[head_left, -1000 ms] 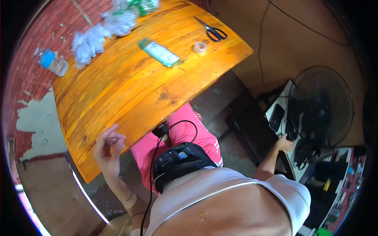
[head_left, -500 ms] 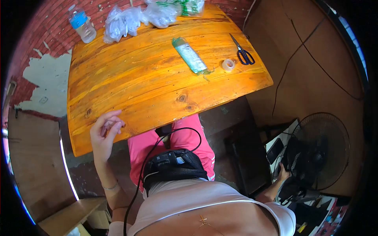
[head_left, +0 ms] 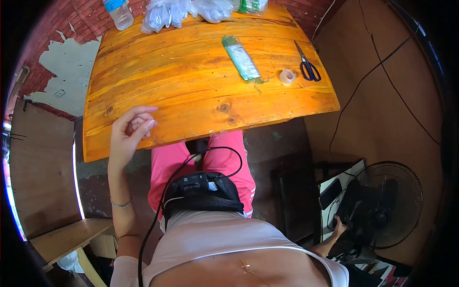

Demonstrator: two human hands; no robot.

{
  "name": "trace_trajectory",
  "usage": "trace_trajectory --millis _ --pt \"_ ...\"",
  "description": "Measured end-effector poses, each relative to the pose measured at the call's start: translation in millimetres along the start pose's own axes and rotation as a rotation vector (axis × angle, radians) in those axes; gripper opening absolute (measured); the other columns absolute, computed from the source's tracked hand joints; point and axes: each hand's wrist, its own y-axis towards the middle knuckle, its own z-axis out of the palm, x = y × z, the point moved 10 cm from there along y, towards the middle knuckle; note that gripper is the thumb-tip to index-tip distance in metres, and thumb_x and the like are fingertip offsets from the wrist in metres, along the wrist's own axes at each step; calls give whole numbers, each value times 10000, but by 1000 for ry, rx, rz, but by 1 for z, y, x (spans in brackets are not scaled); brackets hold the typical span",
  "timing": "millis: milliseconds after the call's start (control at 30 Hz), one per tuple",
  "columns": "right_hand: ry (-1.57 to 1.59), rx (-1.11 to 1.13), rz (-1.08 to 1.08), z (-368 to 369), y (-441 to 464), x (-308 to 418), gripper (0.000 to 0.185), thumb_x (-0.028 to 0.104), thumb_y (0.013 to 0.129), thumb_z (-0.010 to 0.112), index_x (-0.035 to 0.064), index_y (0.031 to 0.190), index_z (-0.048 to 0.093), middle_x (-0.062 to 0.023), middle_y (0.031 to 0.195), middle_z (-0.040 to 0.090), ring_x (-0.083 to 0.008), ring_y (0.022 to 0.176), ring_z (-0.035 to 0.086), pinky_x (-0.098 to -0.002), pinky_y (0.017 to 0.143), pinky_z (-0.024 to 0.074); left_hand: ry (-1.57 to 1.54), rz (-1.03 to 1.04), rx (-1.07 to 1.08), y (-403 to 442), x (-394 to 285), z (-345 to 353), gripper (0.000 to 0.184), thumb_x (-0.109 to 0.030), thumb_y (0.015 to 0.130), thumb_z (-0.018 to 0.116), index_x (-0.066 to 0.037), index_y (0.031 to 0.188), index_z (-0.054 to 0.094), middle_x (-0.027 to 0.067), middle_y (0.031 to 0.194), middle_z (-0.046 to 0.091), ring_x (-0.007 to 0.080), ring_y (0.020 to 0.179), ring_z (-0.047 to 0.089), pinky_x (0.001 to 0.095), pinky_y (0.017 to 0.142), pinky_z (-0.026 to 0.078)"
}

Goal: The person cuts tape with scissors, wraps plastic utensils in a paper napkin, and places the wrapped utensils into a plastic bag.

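Over the front left edge of the wooden table (head_left: 172, 95), my left hand (head_left: 131, 131) is raised with its fingers loosely curled and apart, holding nothing. My right hand (head_left: 340, 227) is low at the right, beside the base of a black fan (head_left: 378, 216); its fingers are partly hidden, and what they touch cannot be made out. On the table lie a green and clear plastic packet (head_left: 242, 59), a roll of clear tape (head_left: 287, 76) and dark-handled scissors (head_left: 310, 69). A phone (head_left: 330, 193) rests on a white surface near my right hand.
At the table's far edge are a water bottle (head_left: 119, 14), clear plastic bags (head_left: 167, 14) and a green-marked bag (head_left: 252, 5). A black cable (head_left: 160, 203) loops over my lap and waist pouch (head_left: 203, 191). Wires hang along the right wall.
The view has turned, so the table sits straighter and higher in the frame. My left hand stays raised at the table's front left, and my right hand remains low by the fan.
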Motion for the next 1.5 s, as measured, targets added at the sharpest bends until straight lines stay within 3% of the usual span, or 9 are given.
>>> trace_trajectory --millis 300,700,800,900,1000,1100,1200,1400,1500 --pt "33 105 6 2 11 -5 798 161 458 804 -131 1129 486 -197 1207 486 -303 1096 449 -356 975 327 6 -13 42 8 -2 15 231 -31 826 580 15 1052 583 14 777 586 42 639 480 179 588 409" --pt "29 67 -7 2 5 13 814 166 481 805 -121 1161 462 -176 1204 468 -299 1067 454 -327 965 325 1 -30 45 9 6 14 228 -38 833 576 12 1056 583 26 787 598 45 667 506 184 594 415" --pt "-28 119 91 5 7 2 802 168 485 807 -116 1155 469 -179 1214 460 -300 1088 436 -329 973 315 -1 -30 50 8 8 12 225 -36 836 571 10 1056 582 25 798 597 46 671 507 185 596 415" --pt "-8 57 11 8 19 -15 811 183 486 813 -114 1158 471 -184 1217 460 -302 1099 432 -330 983 306 -17 -20 51 6 9 9 222 -34 838 569 9 1055 582 24 802 596 46 670 505 185 596 413" --pt "26 19 -51 2 1 22 823 193 486 818 -119 1163 467 -185 1229 459 -293 1113 425 -332 986 305 -28 -19 49 3 10 6 221 -34 838 569 9 1054 581 25 801 595 46 663 500 184 595 411" --pt "-99 -50 -62 -1 1 20 838 196 486 820 -119 1174 459 -191 1251 446 -294 1128 421 -335 999 297 -27 -23 39 2 12 4 219 -32 838 567 8 1053 581 26 802 594 47 657 495 184 594 411" --pt "-53 86 9 7 1 19 856 209 483 824 -118 1182 452 -202 1271 430 -296 1161 394 -345 1012 285 -24 -30 30 0 14 3 217 -31 839 566 8 1052 582 27 802 594 47 655 493 185 594 411" --pt "-259 -113 61 -3 -2 10 937 303 450 828 -115 1195 443 -225 1301 392 -318 1208 353 -357 1029 263 -19 -25 12 -1 13 0 212 -34 840 565 9 1047 585 29 800 595 49 655 493 187 596 410" --pt "-231 -107 89 -2 -1 6 973 337 441 827 -124 1200 430 -241 1312 371 -330 1217 340 -362 1034 255 -17 -21 6 -2 14 -1 211 -37 842 564 8 1046 586 29 799 596 50 658 495 187 596 409"
